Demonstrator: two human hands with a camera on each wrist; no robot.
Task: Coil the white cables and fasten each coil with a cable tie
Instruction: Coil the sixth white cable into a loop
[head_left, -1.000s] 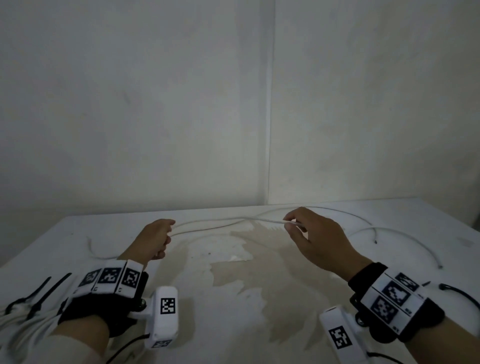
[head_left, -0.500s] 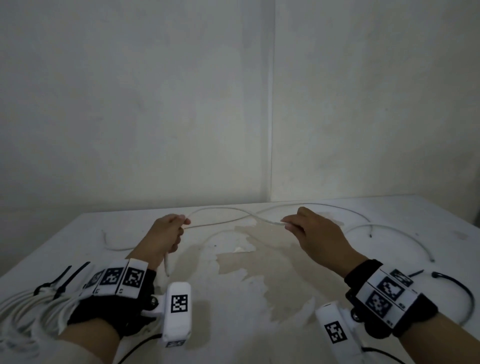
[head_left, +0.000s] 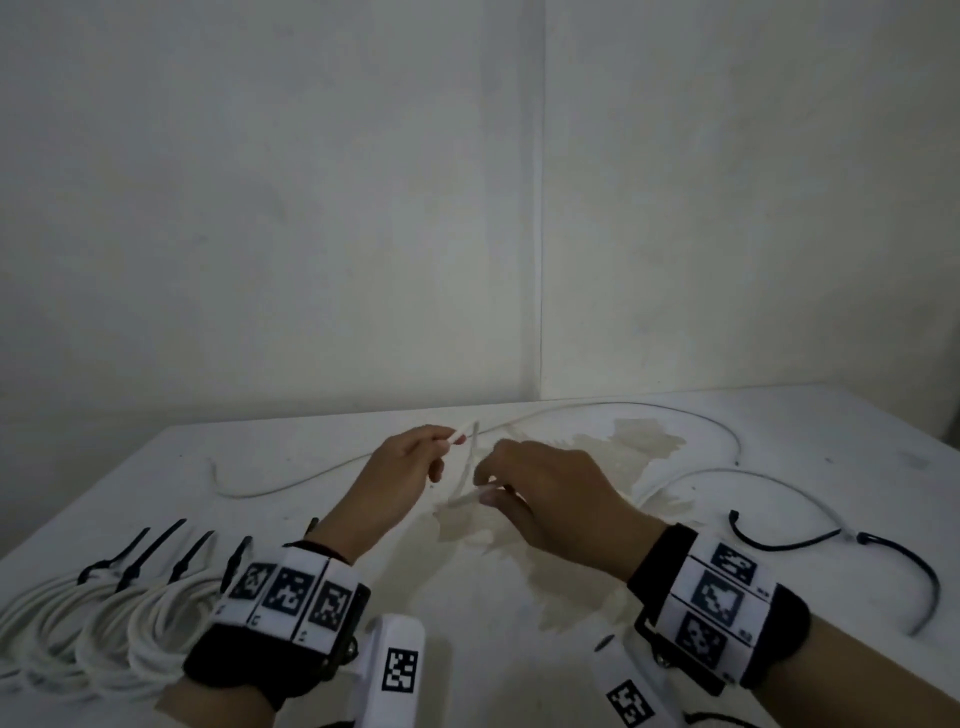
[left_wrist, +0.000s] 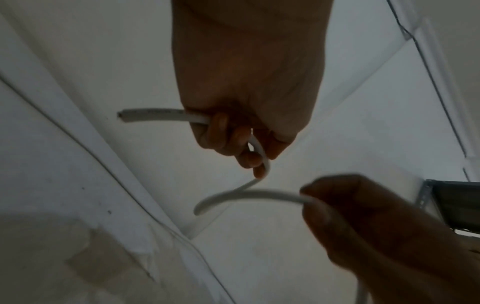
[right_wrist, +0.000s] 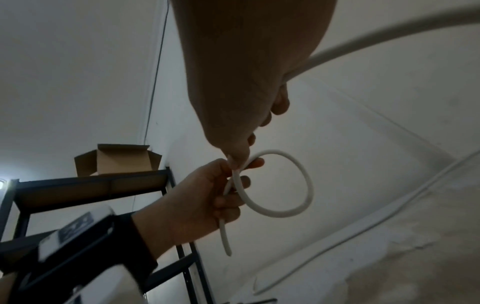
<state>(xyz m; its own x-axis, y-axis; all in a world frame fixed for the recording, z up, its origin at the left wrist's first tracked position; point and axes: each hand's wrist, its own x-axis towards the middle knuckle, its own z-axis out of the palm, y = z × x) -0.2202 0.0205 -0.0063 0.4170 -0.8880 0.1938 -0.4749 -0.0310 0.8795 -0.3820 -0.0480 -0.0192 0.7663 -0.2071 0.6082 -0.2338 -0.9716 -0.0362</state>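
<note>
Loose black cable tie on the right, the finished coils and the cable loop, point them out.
Loose black cable tie (head_left: 919, 587): head view, mid-strap.
Finished coils (head_left: 104, 623): head view, middle bundle's strands.
Cable loop (right_wrist: 307, 185): right wrist view, right-hand arc.

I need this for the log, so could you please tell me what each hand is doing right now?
Left hand: fingers curled round the white cable near its end.
Right hand: pinching the same cable, forming a loop.

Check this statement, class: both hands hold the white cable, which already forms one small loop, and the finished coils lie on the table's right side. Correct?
Not quite. In the head view the finished coils lie on the left of the table. The rest stands: left hand and right hand hold the white cable, looped once.
</note>
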